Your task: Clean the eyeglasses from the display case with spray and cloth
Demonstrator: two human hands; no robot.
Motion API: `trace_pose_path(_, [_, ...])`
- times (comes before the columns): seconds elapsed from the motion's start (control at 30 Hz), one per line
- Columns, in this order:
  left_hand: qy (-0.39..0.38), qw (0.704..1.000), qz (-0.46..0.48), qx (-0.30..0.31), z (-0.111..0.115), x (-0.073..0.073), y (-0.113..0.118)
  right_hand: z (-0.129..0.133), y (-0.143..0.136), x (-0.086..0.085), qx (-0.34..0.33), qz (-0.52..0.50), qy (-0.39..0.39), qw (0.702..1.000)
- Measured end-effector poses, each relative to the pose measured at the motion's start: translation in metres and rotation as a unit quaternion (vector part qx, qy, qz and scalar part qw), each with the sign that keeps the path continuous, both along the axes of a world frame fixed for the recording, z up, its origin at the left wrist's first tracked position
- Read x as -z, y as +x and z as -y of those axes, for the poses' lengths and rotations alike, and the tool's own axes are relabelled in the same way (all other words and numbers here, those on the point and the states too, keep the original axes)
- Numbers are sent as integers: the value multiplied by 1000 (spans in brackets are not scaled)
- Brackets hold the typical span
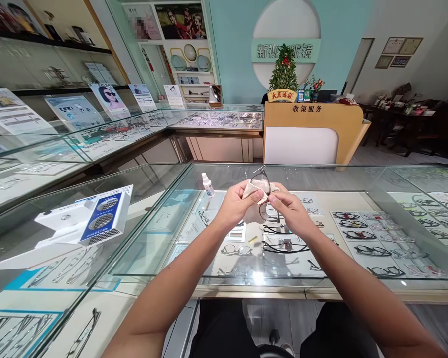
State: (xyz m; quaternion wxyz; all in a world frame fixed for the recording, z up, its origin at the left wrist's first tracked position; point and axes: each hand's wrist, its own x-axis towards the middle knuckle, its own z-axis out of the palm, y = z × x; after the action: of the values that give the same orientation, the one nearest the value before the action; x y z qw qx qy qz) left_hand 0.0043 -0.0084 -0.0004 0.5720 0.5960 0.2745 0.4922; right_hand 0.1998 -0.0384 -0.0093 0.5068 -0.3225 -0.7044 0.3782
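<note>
Left grip: left hand [236,200], fingers curled, gripping a soft, creased, pale beige cloth [254,187].
Right grip: right hand [293,210], thumb and fingertips pinching thin dark-rimmed eyeglasses [269,188].
Eyewear: the eyeglasses, raised and tilted, partly wrapped by cloth.
Showcase: long counter of flat, clear glass with a pale, straight front lip [358,292], below the eyeglasses.
Under glass: glossy black curved spectacle frames [285,246], beneath the eyeglasses.
Carton: angular white-and-blue box [104,217], flaps spread, printed with round shapes, left of the eyeglasses.
Bottle: small white cylindrical bottle [208,186], upright, left of the eyeglasses.
Far desk: yellow wood-toned desk with rounded corner and smooth white panel [351,132], well beyond the eyeglasses.
Greenery: bushy green leafy plant [283,74], behind the desk's front, beyond the eyeglasses.
</note>
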Motion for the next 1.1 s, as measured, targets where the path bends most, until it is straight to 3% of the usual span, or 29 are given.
trace_pose_path(0.2, [8, 999, 6, -47, 5, -2, 3, 2, -4, 3, -3, 19, 2, 1000])
trace_pose_path(0.57, [25, 991, 43, -124, 16, -4, 16, 14, -13, 0, 19, 98, 81, 992])
trace_pose_path(0.9, [33, 999, 18, -24, -3, -7, -12, 11, -5, -4, 26, 66, 33, 997])
trace_pose_path(1.1, [52, 999, 12, -2, 4, -10, -6, 9, -6, -3, 11, 33, 7, 999])
